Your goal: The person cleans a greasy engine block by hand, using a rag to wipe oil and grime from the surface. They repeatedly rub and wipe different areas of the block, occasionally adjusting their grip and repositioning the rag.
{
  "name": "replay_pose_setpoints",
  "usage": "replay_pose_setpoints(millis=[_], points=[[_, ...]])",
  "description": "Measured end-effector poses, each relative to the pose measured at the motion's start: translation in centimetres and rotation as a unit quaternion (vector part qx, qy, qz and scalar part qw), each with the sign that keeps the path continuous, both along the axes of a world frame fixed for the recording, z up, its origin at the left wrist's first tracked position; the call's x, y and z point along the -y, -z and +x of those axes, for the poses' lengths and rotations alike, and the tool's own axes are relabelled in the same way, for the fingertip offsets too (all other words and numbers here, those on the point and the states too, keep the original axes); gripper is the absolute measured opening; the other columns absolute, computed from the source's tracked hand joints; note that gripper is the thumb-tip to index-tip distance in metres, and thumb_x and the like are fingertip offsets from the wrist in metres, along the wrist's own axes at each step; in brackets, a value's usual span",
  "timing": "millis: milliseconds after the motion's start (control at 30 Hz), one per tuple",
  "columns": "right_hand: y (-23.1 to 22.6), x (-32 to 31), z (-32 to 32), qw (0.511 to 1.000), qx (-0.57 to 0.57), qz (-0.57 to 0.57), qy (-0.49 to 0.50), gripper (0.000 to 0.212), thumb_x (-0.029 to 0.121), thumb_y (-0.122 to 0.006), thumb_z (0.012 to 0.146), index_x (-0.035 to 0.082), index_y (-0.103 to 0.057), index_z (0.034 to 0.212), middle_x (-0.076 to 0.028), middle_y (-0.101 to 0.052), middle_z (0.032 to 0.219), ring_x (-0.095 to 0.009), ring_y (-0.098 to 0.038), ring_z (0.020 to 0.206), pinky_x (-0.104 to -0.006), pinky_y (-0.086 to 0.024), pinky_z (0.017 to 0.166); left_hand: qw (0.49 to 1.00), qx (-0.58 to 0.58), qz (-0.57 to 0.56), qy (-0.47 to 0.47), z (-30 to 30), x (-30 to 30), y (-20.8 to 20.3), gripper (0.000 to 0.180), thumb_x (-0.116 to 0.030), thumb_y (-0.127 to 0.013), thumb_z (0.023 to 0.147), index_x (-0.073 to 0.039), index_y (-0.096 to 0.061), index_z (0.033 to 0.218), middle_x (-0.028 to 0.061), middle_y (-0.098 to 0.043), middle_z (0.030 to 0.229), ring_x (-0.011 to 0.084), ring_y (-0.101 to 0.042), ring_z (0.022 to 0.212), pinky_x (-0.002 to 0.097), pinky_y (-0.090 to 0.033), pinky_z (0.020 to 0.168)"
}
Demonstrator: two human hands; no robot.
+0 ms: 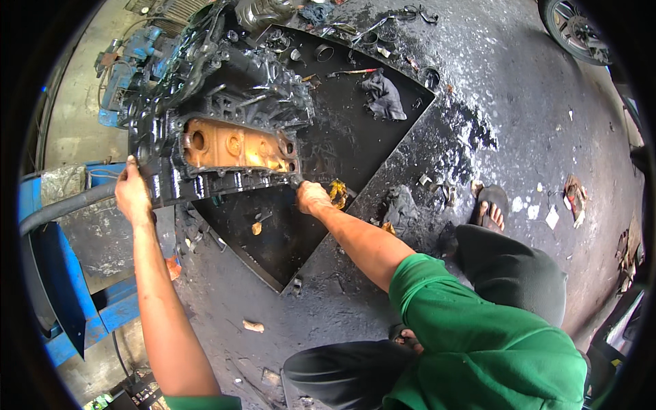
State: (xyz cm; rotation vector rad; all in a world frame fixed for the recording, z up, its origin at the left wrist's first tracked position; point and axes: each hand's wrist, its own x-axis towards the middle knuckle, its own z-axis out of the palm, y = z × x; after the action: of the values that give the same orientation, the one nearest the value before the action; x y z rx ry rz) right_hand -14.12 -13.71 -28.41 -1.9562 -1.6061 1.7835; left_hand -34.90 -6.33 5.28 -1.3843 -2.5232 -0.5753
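Note:
A large, oily black engine block (pixel 232 89) stands tilted at the upper left. A long opening in its side shows an orange-brown inner wall (pixel 236 145) with round holes. My left hand (pixel 134 193) is closed around a thick dark hose or pipe (pixel 68 205) where it meets the block's lower left edge. At the block's lower right corner, my right hand (pixel 313 197) is curled into a fist around a short dark end. What that piece is, I cannot make out. Both arms are stretched forward.
Beneath the block lies a wide black metal tray (pixel 342 147) holding a grey rag (pixel 384 96), rings and small parts. A blue metal frame (pixel 85 273) stands at left. A wheel (pixel 577 31) is at upper right. Scraps litter the oily floor (pixel 506 102).

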Motion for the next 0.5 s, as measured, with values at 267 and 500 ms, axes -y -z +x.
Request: replay_pose_setpoints(millis=[267,500], points=[[2.0,-3.0,-0.9,0.987,-0.065,-0.072,-0.131,0.028,0.018,-0.049,0.093,0.004,-0.065,0.112,-0.017,-0.071,0.1,-0.031,-0.072,0.094,-0.0452,-0.059,0.078,0.999,0.045,0.023,0.018,-1.0,0.1,0.5,0.065,-0.058,-0.054,0.092,0.0,-0.067,0.119,0.0203,-0.069,0.113,0.0327,-0.064,0.108,0.0394,-0.044,0.096],[-1.3,0.5,0.6,0.976,0.071,0.135,-0.157,0.039,0.013,-0.052,0.092,0.006,-0.06,0.129,-0.014,-0.073,0.107,-0.028,-0.071,0.099,-0.0374,-0.057,0.084,0.998,0.059,0.003,0.004,-0.6,0.8,-0.2,0.066,-0.058,-0.054,0.093,0.0,-0.066,0.121,0.0203,-0.069,0.116,0.0311,-0.064,0.108,0.0383,-0.044,0.098]])
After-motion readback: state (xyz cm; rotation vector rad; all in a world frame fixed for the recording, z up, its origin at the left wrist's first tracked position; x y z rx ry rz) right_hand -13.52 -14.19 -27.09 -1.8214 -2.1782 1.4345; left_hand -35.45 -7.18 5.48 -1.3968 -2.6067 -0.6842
